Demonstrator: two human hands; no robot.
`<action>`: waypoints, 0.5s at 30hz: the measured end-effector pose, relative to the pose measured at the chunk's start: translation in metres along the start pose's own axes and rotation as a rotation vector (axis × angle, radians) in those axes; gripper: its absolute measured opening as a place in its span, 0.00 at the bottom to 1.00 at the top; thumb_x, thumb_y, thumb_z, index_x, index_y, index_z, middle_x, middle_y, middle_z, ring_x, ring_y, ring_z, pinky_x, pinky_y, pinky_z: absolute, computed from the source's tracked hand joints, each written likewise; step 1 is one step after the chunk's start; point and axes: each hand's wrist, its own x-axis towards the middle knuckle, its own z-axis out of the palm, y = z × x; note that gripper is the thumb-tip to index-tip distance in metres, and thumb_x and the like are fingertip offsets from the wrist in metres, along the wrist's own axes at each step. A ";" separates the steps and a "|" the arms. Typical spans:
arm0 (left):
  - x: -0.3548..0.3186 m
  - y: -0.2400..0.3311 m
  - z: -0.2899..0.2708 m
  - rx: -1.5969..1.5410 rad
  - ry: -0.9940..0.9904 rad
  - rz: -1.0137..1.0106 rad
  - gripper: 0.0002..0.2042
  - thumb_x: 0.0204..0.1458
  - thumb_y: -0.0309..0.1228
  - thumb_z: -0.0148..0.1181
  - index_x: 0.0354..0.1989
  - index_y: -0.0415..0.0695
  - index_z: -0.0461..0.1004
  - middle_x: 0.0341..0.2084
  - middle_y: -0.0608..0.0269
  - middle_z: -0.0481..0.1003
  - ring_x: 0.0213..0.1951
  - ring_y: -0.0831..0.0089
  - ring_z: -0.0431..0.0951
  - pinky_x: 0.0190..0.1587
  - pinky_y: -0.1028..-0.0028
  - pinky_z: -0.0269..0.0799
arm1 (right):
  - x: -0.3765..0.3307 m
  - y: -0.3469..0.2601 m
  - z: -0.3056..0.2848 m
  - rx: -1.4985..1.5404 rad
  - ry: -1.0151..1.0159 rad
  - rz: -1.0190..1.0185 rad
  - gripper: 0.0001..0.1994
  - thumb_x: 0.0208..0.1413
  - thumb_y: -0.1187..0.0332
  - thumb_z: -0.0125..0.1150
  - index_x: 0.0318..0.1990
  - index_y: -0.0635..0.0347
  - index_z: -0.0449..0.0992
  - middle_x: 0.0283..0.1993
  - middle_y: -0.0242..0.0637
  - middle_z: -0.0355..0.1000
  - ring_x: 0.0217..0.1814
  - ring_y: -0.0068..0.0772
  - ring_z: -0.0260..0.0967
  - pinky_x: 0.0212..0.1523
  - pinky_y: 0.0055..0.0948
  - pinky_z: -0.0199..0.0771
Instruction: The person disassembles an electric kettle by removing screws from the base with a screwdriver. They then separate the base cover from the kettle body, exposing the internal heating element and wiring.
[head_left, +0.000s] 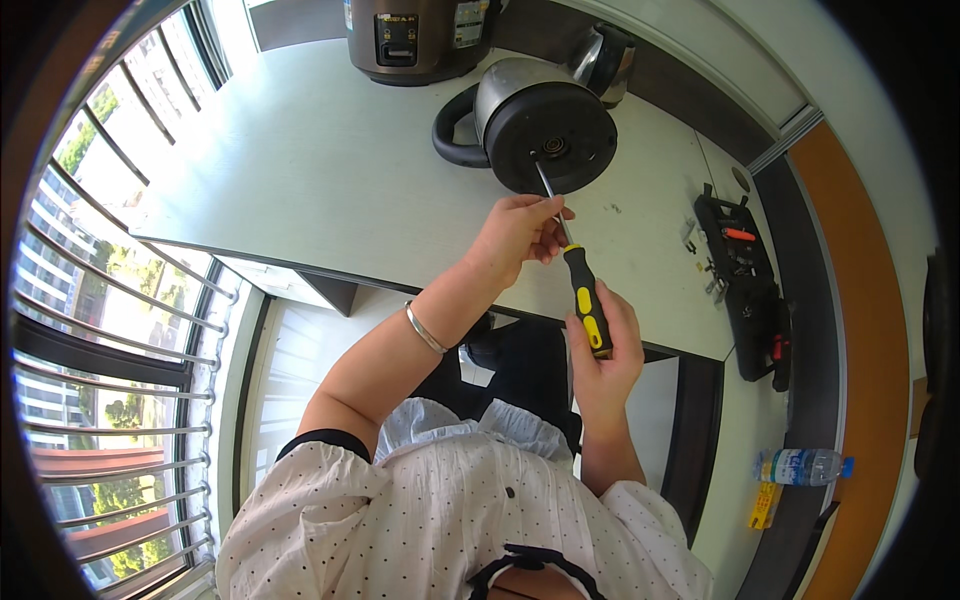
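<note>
An electric kettle (505, 80) with a steel body and black handle lies on its side on the pale table, its round black base (580, 125) turned toward me. The long shaft of a screwdriver (586, 300) with a black and yellow handle reaches to that base, left of the central round connector. My right hand (612, 345) is wrapped around the handle's end. With the fingers of my left hand (522, 235) I pinch the shaft just below the base. The tip appears to touch the base; whether it sits in a screw is too small to tell.
Behind the kettle stand a brown cooker (420, 45) and a shiny metal jug (604, 62). At right lies an unfolded black tool case (735, 240) with small metal bits beside it. Farther down are a water bottle (805, 467) and a yellow package (764, 505). A barred window (120, 340) is at left.
</note>
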 end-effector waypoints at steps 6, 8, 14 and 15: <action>0.002 0.005 0.002 0.121 0.084 0.015 0.16 0.57 0.40 0.58 0.31 0.37 0.73 0.17 0.62 0.70 0.15 0.77 0.67 0.17 0.80 0.59 | 0.001 -0.006 0.000 -0.275 -0.044 -0.129 0.22 0.47 0.79 0.65 0.53 0.64 0.72 0.51 0.48 0.69 0.46 0.46 0.72 0.45 0.31 0.74; 0.003 0.004 0.001 0.118 0.079 0.025 0.15 0.57 0.39 0.57 0.31 0.37 0.73 0.16 0.62 0.70 0.14 0.78 0.67 0.16 0.80 0.58 | 0.001 -0.002 0.001 -0.343 -0.024 -0.229 0.24 0.46 0.79 0.65 0.54 0.64 0.71 0.52 0.50 0.68 0.46 0.48 0.72 0.46 0.31 0.74; 0.005 0.001 0.001 0.112 0.067 0.046 0.15 0.60 0.38 0.54 0.31 0.36 0.73 0.16 0.63 0.69 0.14 0.78 0.67 0.16 0.80 0.58 | -0.006 0.004 0.004 0.022 0.004 0.066 0.28 0.50 0.78 0.63 0.61 0.66 0.63 0.53 0.48 0.68 0.45 0.37 0.72 0.41 0.27 0.74; 0.006 -0.001 0.000 0.111 0.061 0.048 0.15 0.60 0.38 0.53 0.32 0.35 0.73 0.16 0.63 0.69 0.14 0.78 0.67 0.16 0.80 0.59 | -0.007 0.003 0.005 0.191 -0.002 0.191 0.28 0.51 0.77 0.63 0.61 0.66 0.62 0.53 0.47 0.68 0.45 0.34 0.72 0.40 0.25 0.73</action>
